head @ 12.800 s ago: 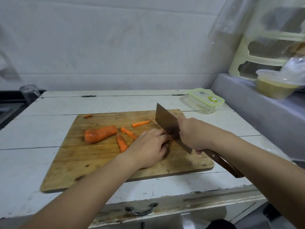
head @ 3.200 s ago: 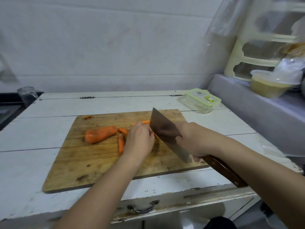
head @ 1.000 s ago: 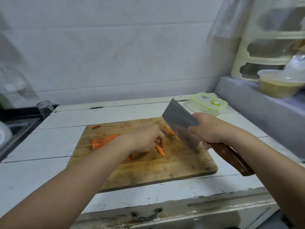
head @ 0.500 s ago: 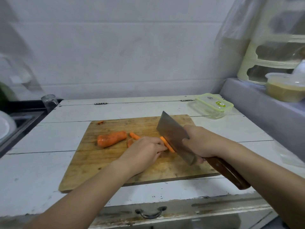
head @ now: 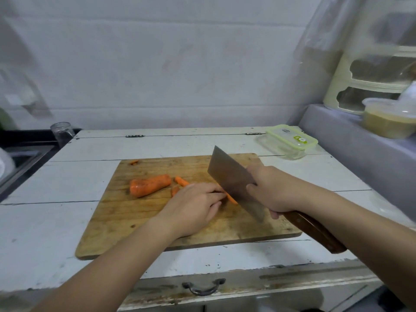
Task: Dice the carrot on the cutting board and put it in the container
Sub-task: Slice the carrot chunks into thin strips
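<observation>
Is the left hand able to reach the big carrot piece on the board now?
Probably yes. The left hand rests on the cutting board just right of the big carrot piece, with only small strips between; the cleaver stands on its other side.

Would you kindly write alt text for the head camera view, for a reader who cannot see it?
On a wooden cutting board, a right hand holds a cleaver against a carrot strip that the left hand steadies. A large carrot chunk lies further left, and a lidded container sits behind.

Orange carrot [head: 150,184], tan wooden cutting board [head: 126,217], green-rimmed clear container [head: 290,141].
</observation>
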`<state>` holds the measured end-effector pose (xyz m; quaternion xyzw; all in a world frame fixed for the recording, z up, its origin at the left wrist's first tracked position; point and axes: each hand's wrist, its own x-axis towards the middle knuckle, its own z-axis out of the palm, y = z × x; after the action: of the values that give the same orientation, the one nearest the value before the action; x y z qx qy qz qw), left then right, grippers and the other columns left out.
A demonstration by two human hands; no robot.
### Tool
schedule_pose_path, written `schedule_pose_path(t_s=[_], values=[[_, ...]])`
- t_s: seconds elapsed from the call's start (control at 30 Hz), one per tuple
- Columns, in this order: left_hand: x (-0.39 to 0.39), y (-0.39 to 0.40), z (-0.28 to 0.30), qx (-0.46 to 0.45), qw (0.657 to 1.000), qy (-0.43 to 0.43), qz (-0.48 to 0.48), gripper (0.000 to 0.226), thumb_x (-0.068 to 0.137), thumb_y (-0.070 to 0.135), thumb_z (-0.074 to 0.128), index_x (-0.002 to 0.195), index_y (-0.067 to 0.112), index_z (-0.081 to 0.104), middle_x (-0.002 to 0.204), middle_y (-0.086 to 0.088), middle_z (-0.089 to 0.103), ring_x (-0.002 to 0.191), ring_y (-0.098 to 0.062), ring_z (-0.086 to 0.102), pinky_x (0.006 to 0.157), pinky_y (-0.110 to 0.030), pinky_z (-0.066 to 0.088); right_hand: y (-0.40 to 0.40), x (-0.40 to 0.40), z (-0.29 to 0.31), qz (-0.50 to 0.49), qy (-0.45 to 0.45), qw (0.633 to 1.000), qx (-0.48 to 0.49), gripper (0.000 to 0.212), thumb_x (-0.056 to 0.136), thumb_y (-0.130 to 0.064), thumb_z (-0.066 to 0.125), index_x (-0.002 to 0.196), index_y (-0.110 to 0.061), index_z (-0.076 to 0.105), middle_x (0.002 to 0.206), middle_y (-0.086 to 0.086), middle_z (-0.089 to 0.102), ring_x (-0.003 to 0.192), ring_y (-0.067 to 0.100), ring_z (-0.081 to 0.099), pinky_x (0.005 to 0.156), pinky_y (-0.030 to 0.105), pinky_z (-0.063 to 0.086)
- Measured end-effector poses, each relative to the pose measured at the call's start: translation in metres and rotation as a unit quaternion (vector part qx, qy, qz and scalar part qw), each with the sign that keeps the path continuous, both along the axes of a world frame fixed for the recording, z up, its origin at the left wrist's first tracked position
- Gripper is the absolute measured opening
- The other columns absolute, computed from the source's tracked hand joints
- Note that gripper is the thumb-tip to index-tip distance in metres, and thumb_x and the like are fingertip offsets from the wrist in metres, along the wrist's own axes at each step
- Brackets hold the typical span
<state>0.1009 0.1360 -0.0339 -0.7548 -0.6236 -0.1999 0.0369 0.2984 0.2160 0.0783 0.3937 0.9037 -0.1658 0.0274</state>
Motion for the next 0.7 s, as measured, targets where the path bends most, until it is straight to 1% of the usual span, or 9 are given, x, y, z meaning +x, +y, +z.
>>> schedule_pose_path(t_s=[0.07,0.13,0.17,0.23,0.3,0.4,0.5,0.63,0.7], values=[[0.0004,-0.0003,-0.0005,0.001,1.000,-0.001,0.000,0.040,0.102,0.035,0.043,0.133,0.026,0.068,0.134,0.015,0.061,0.123,-0.009,0.055,0.102,-0.037,0.048,-0.0027,-0.0015,-0.0009,0.001,-0.008,1.000,0.002,0.024,0.101,-0.015,0.039,0.082,-0.029,0.036,0.060,0.003,0.062,0.041,0.020,0.064,0.046,0.028,0.045],[0.0005,-0.0011,-0.0001,-0.001,1.000,0.000,0.002,0.038,0.102,0.033,0.047,0.133,0.026,0.068,0.133,0.015,0.062,0.122,-0.009,0.056,0.102,-0.037,0.048,-0.0033,-0.0027,-0.0017,0.002,-0.017,1.000,0.006,0.021,0.101,-0.016,0.039,0.085,-0.028,0.037,0.077,0.010,0.064,0.044,0.024,0.067,0.049,0.033,0.051],[0.0004,-0.0014,0.0000,-0.001,1.000,0.000,0.002,0.037,0.103,0.032,0.048,0.134,0.026,0.067,0.133,0.015,0.062,0.122,-0.009,0.056,0.102,-0.037,0.048,-0.0031,-0.0029,-0.0019,0.003,-0.018,1.000,0.008,0.019,0.101,-0.016,0.039,0.087,-0.028,0.038,0.081,0.011,0.063,0.045,0.024,0.068,0.051,0.036,0.054],[0.0003,-0.0017,0.0002,0.002,1.000,0.002,0.001,0.036,0.103,0.032,0.050,0.134,0.027,0.067,0.133,0.015,0.062,0.121,-0.008,0.056,0.100,-0.036,0.049,-0.0019,-0.0020,-0.0019,0.005,-0.021,1.000,0.014,0.013,0.102,-0.016,0.039,0.094,-0.026,0.041,0.083,0.009,0.061,0.045,0.024,0.067,0.052,0.038,0.056],[0.0009,-0.0020,0.0011,0.002,1.000,0.003,0.002,0.036,0.103,0.032,0.050,0.134,0.027,0.067,0.134,0.015,0.061,0.121,-0.008,0.056,0.100,-0.036,0.050,-0.0012,-0.0008,-0.0008,0.003,-0.024,1.000,0.017,0.009,0.102,-0.016,0.039,0.099,-0.024,0.042,0.082,0.008,0.061,0.045,0.023,0.067,0.048,0.033,0.052],[0.0020,-0.0026,0.0021,0.004,1.000,0.006,0.001,0.035,0.103,0.031,0.051,0.133,0.026,0.068,0.133,0.014,0.062,0.121,-0.007,0.056,0.099,-0.034,0.050,-0.0016,-0.0004,0.0003,0.002,-0.023,1.000,0.016,0.011,0.103,-0.017,0.039,0.097,-0.027,0.040,0.085,0.006,0.060,0.043,0.020,0.066,0.046,0.028,0.047],[0.0024,-0.0033,0.0027,0.002,1.000,0.006,0.003,0.035,0.102,0.030,0.052,0.133,0.026,0.068,0.133,0.014,0.063,0.121,-0.008,0.056,0.098,-0.034,0.050,-0.0013,-0.0013,-0.0013,-0.003,-0.031,0.999,0.010,0.008,0.103,-0.017,0.040,0.103,-0.025,0.041,0.090,0.010,0.063,0.047,0.023,0.069,0.051,0.031,0.052],[0.0024,-0.0034,0.0025,0.005,1.000,0.004,0.000,0.034,0.101,0.029,0.054,0.131,0.024,0.070,0.131,0.012,0.064,0.117,-0.011,0.059,0.094,-0.037,0.054,-0.0013,-0.0015,-0.0022,-0.008,-0.028,1.000,0.009,0.007,0.102,-0.017,0.040,0.098,-0.021,0.043,0.084,0.009,0.061,0.045,0.023,0.068,0.050,0.031,0.051],[0.0021,-0.0029,0.0020,0.006,1.000,0.005,0.001,0.034,0.101,0.029,0.054,0.130,0.024,0.070,0.130,0.011,0.064,0.117,-0.011,0.059,0.092,-0.039,0.055,-0.0019,-0.0014,-0.0012,-0.007,-0.031,0.999,0.007,0.006,0.102,-0.017,0.040,0.101,-0.021,0.044,0.085,0.010,0.061,0.045,0.022,0.068,0.050,0.031,0.050]])
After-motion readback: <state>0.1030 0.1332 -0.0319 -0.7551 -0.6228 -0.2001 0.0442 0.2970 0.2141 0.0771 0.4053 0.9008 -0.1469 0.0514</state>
